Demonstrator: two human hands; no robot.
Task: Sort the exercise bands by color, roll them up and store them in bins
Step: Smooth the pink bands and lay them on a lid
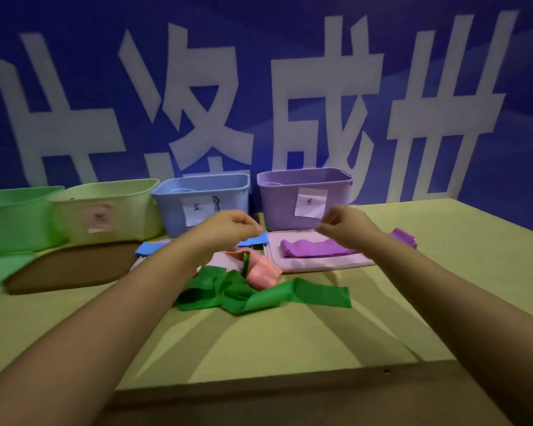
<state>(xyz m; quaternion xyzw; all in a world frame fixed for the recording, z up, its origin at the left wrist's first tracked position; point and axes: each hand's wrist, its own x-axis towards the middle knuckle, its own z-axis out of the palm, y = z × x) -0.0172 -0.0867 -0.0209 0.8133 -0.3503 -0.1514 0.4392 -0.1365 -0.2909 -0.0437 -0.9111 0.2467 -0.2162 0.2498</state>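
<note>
Four labelled bins stand in a row at the back: green [13,216], pale yellow [105,210], blue [203,192] and purple [305,186]. A blue band [253,242] lies flat in front of the blue bin, partly hidden by my left arm. My left hand [231,227] hovers over its right end, fingertips curled and pinching it. A folded purple band [314,249] lies on a pale lid [320,264]. My right hand [345,222] is raised above it, fingers curled together with nothing visible in them. A crumpled green band [259,298] and a pink band [263,273] lie tangled mid-table.
A green lid [0,267] and a brown lid [68,269] lie in front of the left bins. Another purple band piece [403,236] sits right of the pale lid. A blue wall with large white characters stands just behind the bins. The table's front edge [274,385] is near me.
</note>
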